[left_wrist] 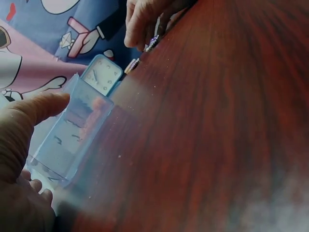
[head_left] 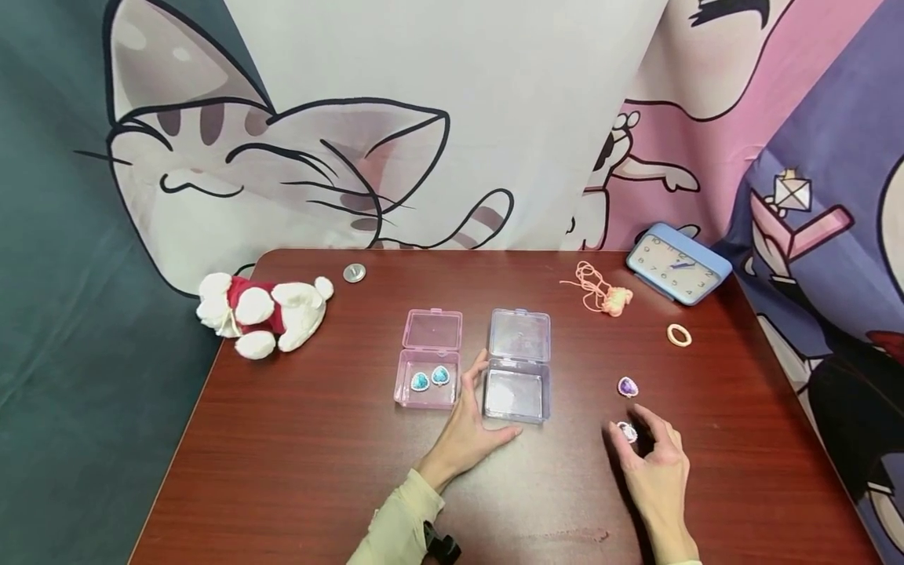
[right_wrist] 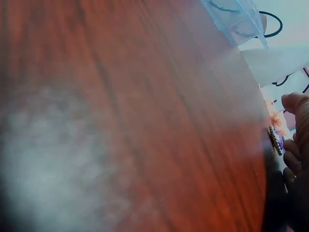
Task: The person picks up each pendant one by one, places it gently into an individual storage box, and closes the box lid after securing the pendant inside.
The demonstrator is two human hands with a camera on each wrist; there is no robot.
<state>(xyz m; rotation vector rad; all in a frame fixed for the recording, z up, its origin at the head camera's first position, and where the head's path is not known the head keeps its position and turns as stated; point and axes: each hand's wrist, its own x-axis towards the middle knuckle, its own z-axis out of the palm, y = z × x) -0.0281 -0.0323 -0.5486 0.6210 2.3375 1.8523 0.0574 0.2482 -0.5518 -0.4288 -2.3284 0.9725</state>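
My left hand [head_left: 466,428] is beside the open clear bluish box [head_left: 517,392], its fingers along the box's left side and its thumb spread out in front. In the left wrist view the thumb [left_wrist: 50,104] shows in front of the box wall. A heart-shaped gem with a pale beaded rim [head_left: 627,431] lies on the table between the parted thumb and fingers of my right hand [head_left: 657,463]. Just beyond that hand lies a purple heart gem [head_left: 628,387]. Two blue heart gems [head_left: 430,378] sit in the open pink box [head_left: 402,392], left of my left hand.
A white plush toy in red [head_left: 264,314] lies at the table's left edge, near a small silvery disc [head_left: 355,273]. At the back right are a blue clock [head_left: 679,265], an orange item with cord [head_left: 617,301] and a pale ring [head_left: 679,336]. A printed cloth hangs behind.
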